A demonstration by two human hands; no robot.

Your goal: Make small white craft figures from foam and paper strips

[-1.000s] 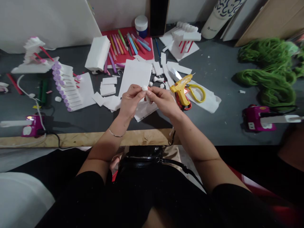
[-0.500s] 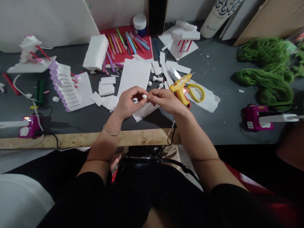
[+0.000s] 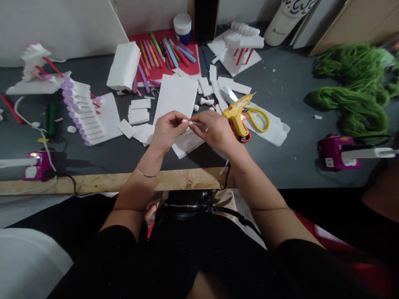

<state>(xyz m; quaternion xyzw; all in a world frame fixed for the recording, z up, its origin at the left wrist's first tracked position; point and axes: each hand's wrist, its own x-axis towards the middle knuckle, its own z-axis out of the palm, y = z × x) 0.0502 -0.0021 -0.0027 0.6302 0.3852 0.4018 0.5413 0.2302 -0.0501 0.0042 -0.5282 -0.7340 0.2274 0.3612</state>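
My left hand (image 3: 166,132) pinches a small white piece (image 3: 186,121), probably paper or foam, between thumb and fingertips. The fingertips of my right hand (image 3: 215,128) are closed on the same piece from the other side, and they partly hide it. Under and behind my hands lies a white sheet (image 3: 176,93). Small rolled white pieces (image 3: 206,101) rest just beyond the right fingers. To the right of that hand, a yellow hot glue gun (image 3: 238,114) lies across scissors (image 3: 267,120) with yellow handles. Cut white rectangles (image 3: 139,116) lie to the left.
White stepped models (image 3: 85,108) stand at left, another model (image 3: 246,43) at back right. Coloured pens (image 3: 165,54) lie on red card, near a white block (image 3: 124,66) and a jar (image 3: 182,27). Green yarn (image 3: 349,95) and purple power adapters (image 3: 339,153) sit toward the sides.
My right hand has turned a little, its knuckles higher and its fingers pointing more to the left over the white piece. Both hands stay together; the view has shifted slightly.
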